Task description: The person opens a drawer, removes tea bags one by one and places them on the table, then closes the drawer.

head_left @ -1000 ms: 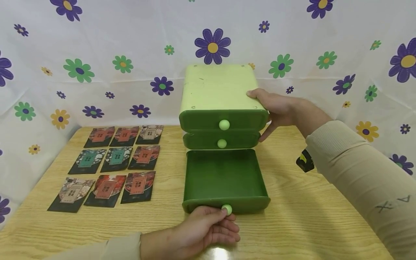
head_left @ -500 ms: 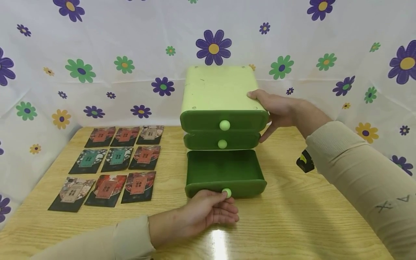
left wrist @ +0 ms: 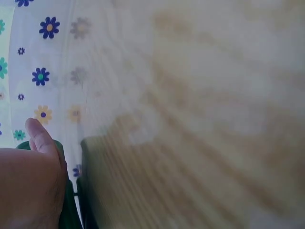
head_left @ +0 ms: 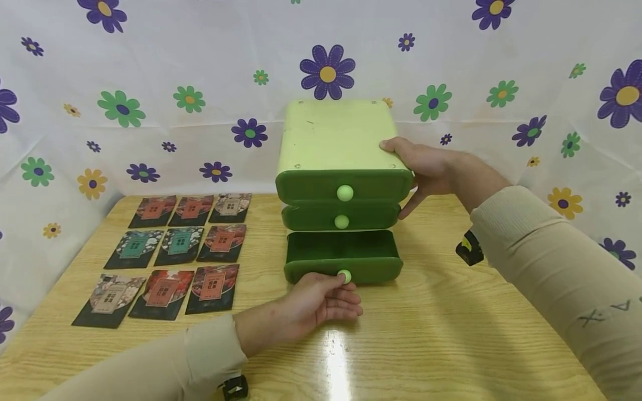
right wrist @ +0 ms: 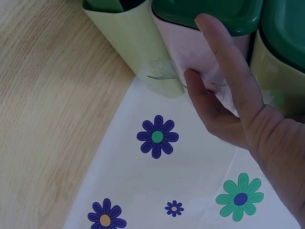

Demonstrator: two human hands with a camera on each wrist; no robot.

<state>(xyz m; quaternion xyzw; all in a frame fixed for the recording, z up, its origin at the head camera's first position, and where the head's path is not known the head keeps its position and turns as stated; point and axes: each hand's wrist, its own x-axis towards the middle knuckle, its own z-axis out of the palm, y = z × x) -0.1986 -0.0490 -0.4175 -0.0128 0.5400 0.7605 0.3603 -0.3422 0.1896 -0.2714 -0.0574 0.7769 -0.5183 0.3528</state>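
A small three-tier cabinet point(head_left: 341, 133) with a pale yellow-green top and dark green drawer fronts stands at the back of the table. Its bottom drawer point(head_left: 376, 269) is partly out, and the visible inside holds nothing. My left hand point(head_left: 313, 305), palm turned up, pinches the drawer's round light green knob point(head_left: 345, 275) with the thumb against it. The upper two drawers are in. On the cabinet's right side, my right hand point(head_left: 428, 167) has its thumb on the top edge. Its fingers lie stretched against the pink middle tier point(right wrist: 178, 45) in the right wrist view.
Several flat dark packets point(head_left: 175, 245) with red, teal and beige labels lie in rows at the table's left. A white cloth point(head_left: 200, 72) printed with flowers hangs behind the wooden table point(head_left: 411, 345) and down its left side.
The bottom drawer has slid back toward the cabinet, with my left hand moving forward on its knob. My right hand has stayed in place on the cabinet's side.
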